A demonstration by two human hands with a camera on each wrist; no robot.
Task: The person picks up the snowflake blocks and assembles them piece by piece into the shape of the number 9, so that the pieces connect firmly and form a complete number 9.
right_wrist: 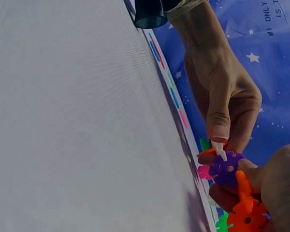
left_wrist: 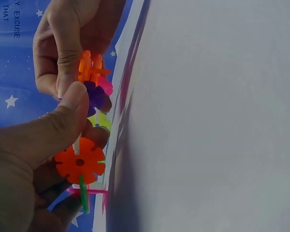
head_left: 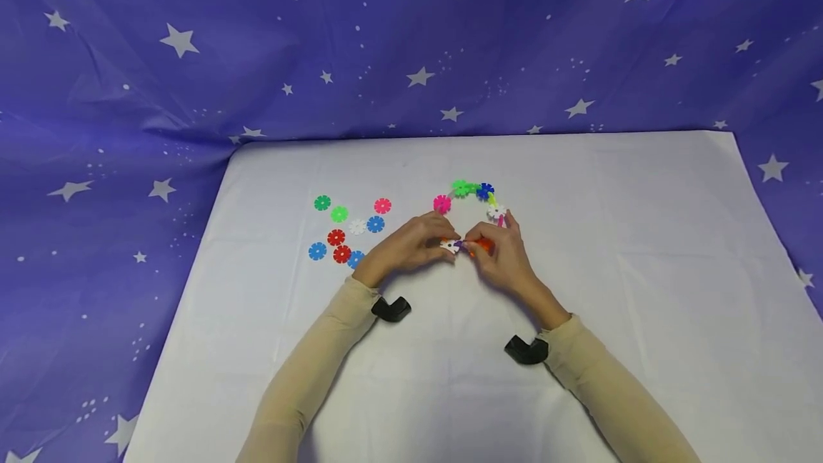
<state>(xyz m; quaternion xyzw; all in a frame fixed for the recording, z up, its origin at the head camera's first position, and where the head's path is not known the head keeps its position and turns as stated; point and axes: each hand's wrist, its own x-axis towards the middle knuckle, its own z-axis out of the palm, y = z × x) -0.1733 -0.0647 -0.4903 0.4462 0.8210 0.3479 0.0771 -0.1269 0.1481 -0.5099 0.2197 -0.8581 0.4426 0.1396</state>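
A looped chain of slotted, snowflake-shaped plastic discs lies between both hands. Its far side shows a pink disc (head_left: 441, 203), a green disc (head_left: 460, 188) and a dark blue disc (head_left: 485, 191). On the near side, my left hand (head_left: 416, 243) pinches a white disc (head_left: 449, 246) between thumb and fingers. My right hand (head_left: 506, 257) pinches a purple disc (right_wrist: 225, 169), which meets the white one edge to edge. In the left wrist view an orange disc (left_wrist: 80, 162) hangs by the left fingers. Fingers partly hide the joint, so how deeply the slots engage cannot be told.
Loose discs lie left of the hands: a green disc (head_left: 322, 203), a red disc (head_left: 336, 237), a blue disc (head_left: 317, 251) and several others. They rest on a white-covered table (head_left: 450, 391). Behind it hangs a purple star-patterned cloth (head_left: 360, 41).
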